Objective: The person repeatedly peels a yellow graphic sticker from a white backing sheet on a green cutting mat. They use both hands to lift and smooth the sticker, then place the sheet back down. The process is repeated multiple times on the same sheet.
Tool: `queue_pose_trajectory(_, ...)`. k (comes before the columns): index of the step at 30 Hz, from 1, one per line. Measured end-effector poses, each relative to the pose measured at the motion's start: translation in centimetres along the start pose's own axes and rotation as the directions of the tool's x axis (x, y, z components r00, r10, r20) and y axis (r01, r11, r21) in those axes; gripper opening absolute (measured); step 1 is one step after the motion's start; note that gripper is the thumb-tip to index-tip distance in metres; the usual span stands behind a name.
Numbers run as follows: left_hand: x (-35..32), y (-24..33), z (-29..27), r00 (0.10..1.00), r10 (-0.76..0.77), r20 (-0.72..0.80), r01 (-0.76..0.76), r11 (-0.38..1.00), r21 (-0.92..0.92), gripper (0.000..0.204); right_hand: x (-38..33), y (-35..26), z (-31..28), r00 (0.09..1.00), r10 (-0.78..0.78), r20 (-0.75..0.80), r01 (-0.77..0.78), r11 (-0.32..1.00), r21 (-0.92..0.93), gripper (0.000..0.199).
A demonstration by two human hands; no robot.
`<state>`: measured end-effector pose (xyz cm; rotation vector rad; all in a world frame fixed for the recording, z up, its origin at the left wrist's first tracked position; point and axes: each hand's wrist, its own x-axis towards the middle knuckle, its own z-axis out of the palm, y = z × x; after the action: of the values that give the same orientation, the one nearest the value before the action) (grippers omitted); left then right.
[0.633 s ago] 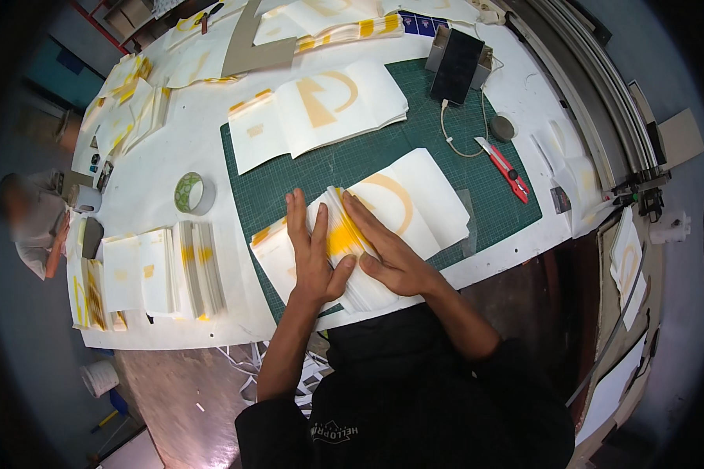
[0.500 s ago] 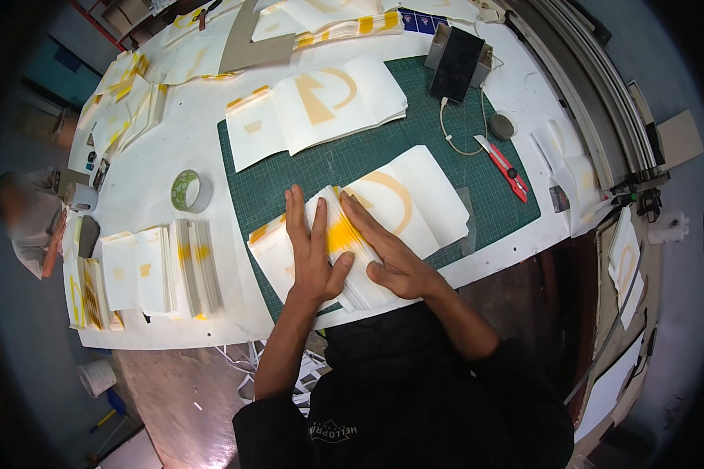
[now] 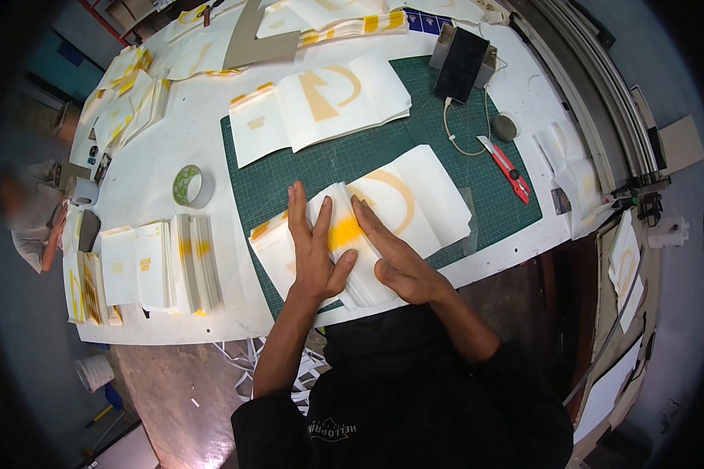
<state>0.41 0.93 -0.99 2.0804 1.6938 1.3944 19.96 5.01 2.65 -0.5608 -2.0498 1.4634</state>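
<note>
A stack of folded white printed sheets [image 3: 344, 233] with a yellow band across its edges lies between my hands. My left hand [image 3: 313, 242] rests flat along its left side, fingers stretched and spread, thumb over the stack's edge. Along its right side lies my right hand [image 3: 403, 262], fingers straight and close together, thumb bent toward the palm. Beneath are more white sheets [image 3: 442, 199] with a pale orange curved print, on a green cutting mat [image 3: 328, 164]. Another pile of printed sheets [image 3: 297, 113] lies farther back on the mat.
A red utility knife [image 3: 508, 170], a dark phone [image 3: 460, 70] with a cable and a round grey object [image 3: 504, 127] are at right. Left are a green-and-white tape roll [image 3: 192, 187] and folded sheet stacks [image 3: 160, 264]. A person [image 3: 35, 211] is at far left.
My right hand has shifted slightly right and down along the stack. The edges between my hands look closer together and more even. The whole view has moved a little.
</note>
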Motion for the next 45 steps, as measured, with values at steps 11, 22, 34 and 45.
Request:
queue_pose_trajectory(11,-0.5,0.1,-0.4,0.993,0.117,-0.002,-0.117,0.989,0.094,0.057,-0.1,0.3,0.7,1.0,0.019,0.02,-0.017,0.99,-0.139,0.081)
queue_pose_trajectory(22,-0.4,0.7,-1.8,0.983,0.177,0.04,-0.178,0.984,0.019,0.036,-2.3,-1.6,-3.6,0.883,0.12,-0.455,-0.195,0.973,-0.121,0.035)
queue_pose_trajectory(34,0.9,1.2,-2.1,0.997,-0.066,-0.029,0.064,0.994,-0.091,0.023,-4.7,1.8,-5.2,0.67,-0.377,-0.639,-0.463,0.461,-0.757,0.037)
queue_pose_trajectory(45,1.0,1.1,-2.5,0.993,0.114,-0.032,-0.112,0.992,0.049,0.012,-4.5,2.2,-5.3,0.58,-0.193,-0.791,-0.485,0.699,-0.526,0.037)
